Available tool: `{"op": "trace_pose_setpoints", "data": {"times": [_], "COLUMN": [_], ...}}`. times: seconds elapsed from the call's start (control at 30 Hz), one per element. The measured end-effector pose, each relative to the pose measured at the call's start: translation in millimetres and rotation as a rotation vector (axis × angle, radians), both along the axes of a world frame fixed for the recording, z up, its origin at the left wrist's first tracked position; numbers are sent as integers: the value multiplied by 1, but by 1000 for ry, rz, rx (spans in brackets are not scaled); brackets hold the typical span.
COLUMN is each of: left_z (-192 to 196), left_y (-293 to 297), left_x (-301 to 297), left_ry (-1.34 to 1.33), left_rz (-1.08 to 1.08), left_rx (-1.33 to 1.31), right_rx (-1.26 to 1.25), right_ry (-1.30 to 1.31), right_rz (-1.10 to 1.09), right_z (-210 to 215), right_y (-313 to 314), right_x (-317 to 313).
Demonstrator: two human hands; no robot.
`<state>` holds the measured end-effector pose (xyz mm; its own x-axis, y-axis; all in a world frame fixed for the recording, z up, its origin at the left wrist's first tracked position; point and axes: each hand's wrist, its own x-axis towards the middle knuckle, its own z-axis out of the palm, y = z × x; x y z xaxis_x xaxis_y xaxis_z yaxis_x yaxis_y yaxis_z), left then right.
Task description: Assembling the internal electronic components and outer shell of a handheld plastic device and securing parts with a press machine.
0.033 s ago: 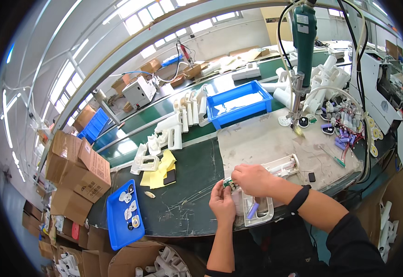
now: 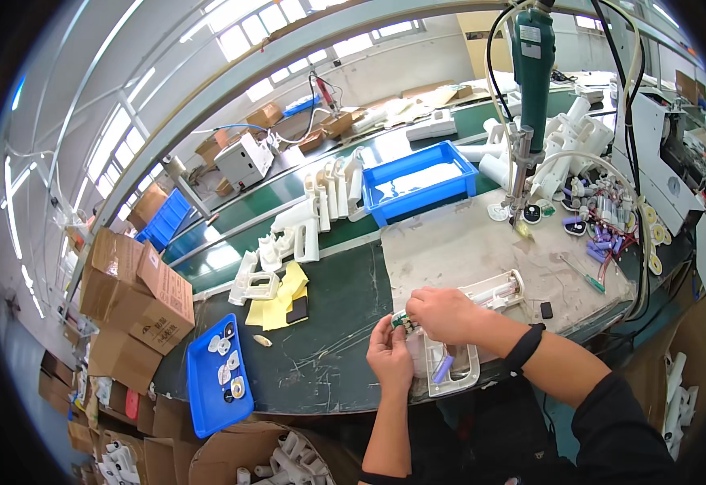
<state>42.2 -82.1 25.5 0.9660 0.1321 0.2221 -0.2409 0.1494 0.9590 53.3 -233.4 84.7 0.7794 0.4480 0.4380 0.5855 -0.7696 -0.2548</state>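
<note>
A white plastic housing with a looped handle (image 2: 470,373) lies open at the near edge of the bench, its long arm reaching to the right. A purple battery cell (image 2: 443,369) rests in the handle part. At the housing's left end shows a small green circuit board (image 2: 402,321). My left hand (image 2: 389,356) is closed on that end, with thumb and fingertips at the board. Just above, my right hand (image 2: 442,314) is bent over the housing with its fingers pinched together by the board. Whatever those fingertips hold is hidden.
A green electric screwdriver (image 2: 533,81) hangs over the grey mat (image 2: 426,250). Purple cells and wired parts (image 2: 608,214) are heaped at right, near a thin screwdriver (image 2: 583,275). A blue tray (image 2: 207,412) holds round pieces at left. White housings (image 2: 288,242) stand behind.
</note>
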Motion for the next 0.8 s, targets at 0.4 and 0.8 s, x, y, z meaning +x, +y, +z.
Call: {"op": "trace_pose_setpoints", "data": {"times": [0.4,0.8], "left_z": [-2,1], "left_y": [0,0], "left_x": [1,2], "left_ry": [-13,0], "left_rz": [13,9], "left_rx": [1,-35], "right_rx": [-94,58], "right_ry": [-42,16], "right_rz": [-66,-40], "right_z": [3,-4], "right_y": [9,6], "right_x": [-4,-1]}}
